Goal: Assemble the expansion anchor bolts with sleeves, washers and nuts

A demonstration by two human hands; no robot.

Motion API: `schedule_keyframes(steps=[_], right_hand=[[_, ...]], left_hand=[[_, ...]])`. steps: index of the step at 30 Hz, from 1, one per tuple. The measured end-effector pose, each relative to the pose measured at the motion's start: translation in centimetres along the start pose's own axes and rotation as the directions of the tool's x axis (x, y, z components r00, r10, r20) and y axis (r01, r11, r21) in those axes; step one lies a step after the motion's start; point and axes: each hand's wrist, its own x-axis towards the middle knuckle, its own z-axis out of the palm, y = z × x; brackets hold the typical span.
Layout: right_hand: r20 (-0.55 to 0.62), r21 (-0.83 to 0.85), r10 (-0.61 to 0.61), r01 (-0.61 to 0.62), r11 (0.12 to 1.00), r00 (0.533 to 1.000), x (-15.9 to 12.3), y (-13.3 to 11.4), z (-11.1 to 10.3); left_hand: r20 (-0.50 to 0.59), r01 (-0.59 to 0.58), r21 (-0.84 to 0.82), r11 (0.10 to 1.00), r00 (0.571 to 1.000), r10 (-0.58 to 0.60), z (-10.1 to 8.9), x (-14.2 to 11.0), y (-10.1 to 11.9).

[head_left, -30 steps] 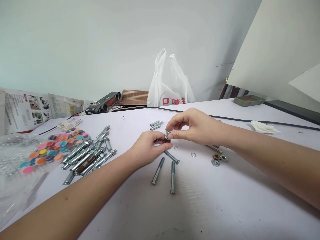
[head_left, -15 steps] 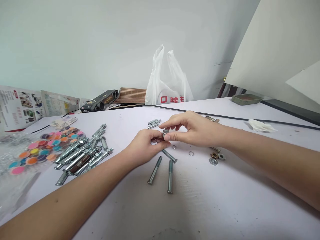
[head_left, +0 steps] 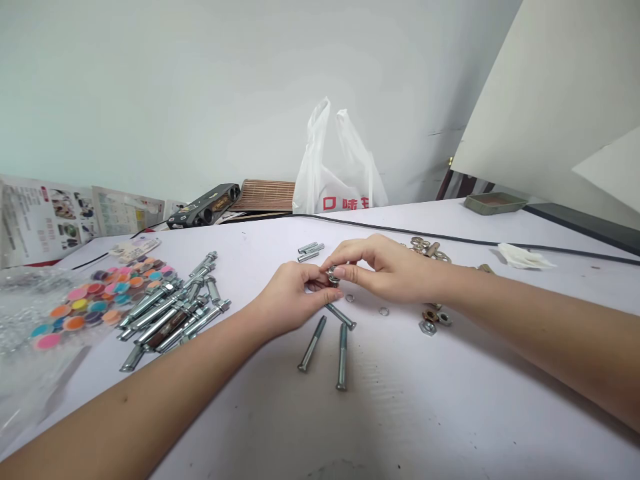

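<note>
My left hand (head_left: pixel 295 293) and my right hand (head_left: pixel 383 267) meet above the middle of the table, both closed in a pinch. Between their fingertips is a small shiny metal nut (head_left: pixel 333 273). My right thumb and forefinger grip its upper part, while my left thumb and fingers close around it from below. Whatever else sits inside the left fingers is hidden. Just beneath lies a bolt (head_left: pixel 343 317), its far end covered by the left hand. Two more bolts, one (head_left: pixel 313 343) leaning left and one (head_left: pixel 342 357) nearly straight, lie closer. Two thin washers, one (head_left: pixel 350 298) nearer the hands, rest to the right.
Several assembled expansion bolts (head_left: pixel 170 310) are piled at left beside colourful discs (head_left: pixel 97 297) and clear plastic (head_left: pixel 25 333). Metal sleeves (head_left: pixel 311 251) lie behind my hands. Loose nuts (head_left: pixel 430 320) sit right. A cable (head_left: pixel 425 235) crosses the back near a white bag (head_left: pixel 340 180).
The nut has tilted slightly between my fingertips, and the right fingers have closed nearer to the left hand. The whole view has shifted a little, so everything sits slightly lower.
</note>
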Motion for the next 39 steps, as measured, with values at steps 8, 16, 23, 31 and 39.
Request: schedule_keyframes(steps=[8,16,23,31,39], right_hand=[[-0.068,-0.141,0.076,-0.085,0.986,0.995,-0.4,0.2,0.2],[-0.090,-0.108,-0.028,0.018,0.994,0.996,-1.4,1.6,0.1],[-0.280,-0.075,0.087,-0.112,0.991,0.956,-1.8,1.8,0.7],[-0.273,0.025,0.103,-0.099,0.995,0.956,-2.5,1.8,0.5],[-0.084,-0.046,0.134,-0.138,0.989,0.987,-1.9,1.2,1.3]], left_hand=[[-0.002,-0.043,-0.049,0.998,0.999,0.043,0.3,-0.4,-0.1],[0.015,-0.025,-0.108,0.994,1.000,0.027,0.3,-0.5,-0.4],[0.039,-0.004,-0.151,0.989,0.999,0.010,0.1,-0.5,-0.6],[0.045,0.004,-0.172,0.985,0.999,0.003,0.1,-0.4,-0.8],[0.020,-0.019,-0.138,0.990,1.000,0.021,0.3,-0.4,-1.0]])
